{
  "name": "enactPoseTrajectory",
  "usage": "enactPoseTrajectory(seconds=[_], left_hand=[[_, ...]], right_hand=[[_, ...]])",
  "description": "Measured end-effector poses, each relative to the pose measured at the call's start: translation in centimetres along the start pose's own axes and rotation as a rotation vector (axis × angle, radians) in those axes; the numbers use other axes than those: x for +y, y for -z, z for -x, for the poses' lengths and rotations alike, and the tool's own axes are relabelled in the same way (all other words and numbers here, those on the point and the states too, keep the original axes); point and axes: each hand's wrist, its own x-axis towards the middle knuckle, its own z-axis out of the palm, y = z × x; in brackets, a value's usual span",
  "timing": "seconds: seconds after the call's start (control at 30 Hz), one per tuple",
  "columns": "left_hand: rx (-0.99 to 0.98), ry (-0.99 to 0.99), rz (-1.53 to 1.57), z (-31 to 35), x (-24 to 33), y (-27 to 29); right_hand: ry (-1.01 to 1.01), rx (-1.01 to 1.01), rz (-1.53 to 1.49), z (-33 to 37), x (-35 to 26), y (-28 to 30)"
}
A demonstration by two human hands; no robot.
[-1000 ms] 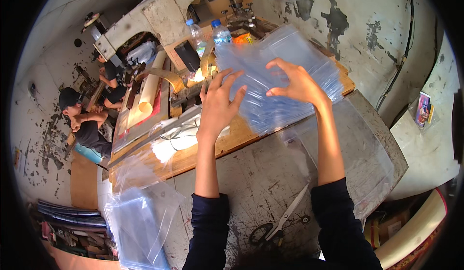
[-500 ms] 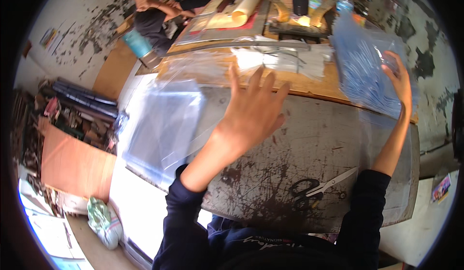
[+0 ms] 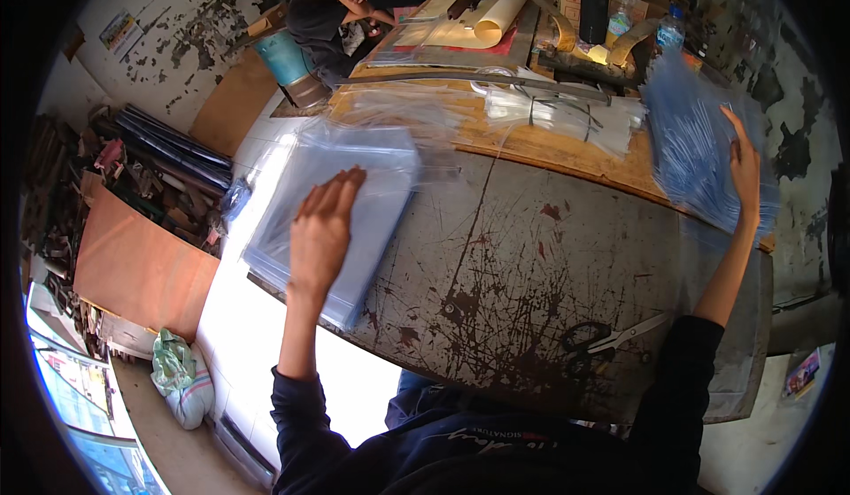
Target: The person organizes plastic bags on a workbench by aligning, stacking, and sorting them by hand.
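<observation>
At the left edge of the worn table, my left hand rests on a stack of clear plastic sheets, fingers stretched out and close together. My right hand reaches to the far right, against a large pile of bluish clear plastic sheets. Its fingers are extended and partly apart, and no sheet is visibly gripped. Nearer to me lies a pair of scissors with dark handles, blades pointing right.
Behind the worn surface, a wooden board bears a tied bundle of clear strips and a long grey bar. Water bottles and a roll of yellowish sheet are farther back. Another person sits at the far left.
My left hand has moved left and down from above the table onto the clear plastic stack. My right hand stays by the bluish pile, its fingers straighter. The view has shifted slightly.
</observation>
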Motion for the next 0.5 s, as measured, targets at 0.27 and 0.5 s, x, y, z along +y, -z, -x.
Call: enactPoseTrajectory(seconds=[0.27, 0.5], left_hand=[[-0.145, 0.161, -0.066, 9.7, -8.8, 3.3], [-0.195, 0.230, -0.212, 14.5, -8.1, -0.7]], right_hand=[[-0.188, -0.076, -0.117, 0.2, -2.6, 0.3], [-0.110, -0.014, -0.045, 0.6, -0.1, -0.5]])
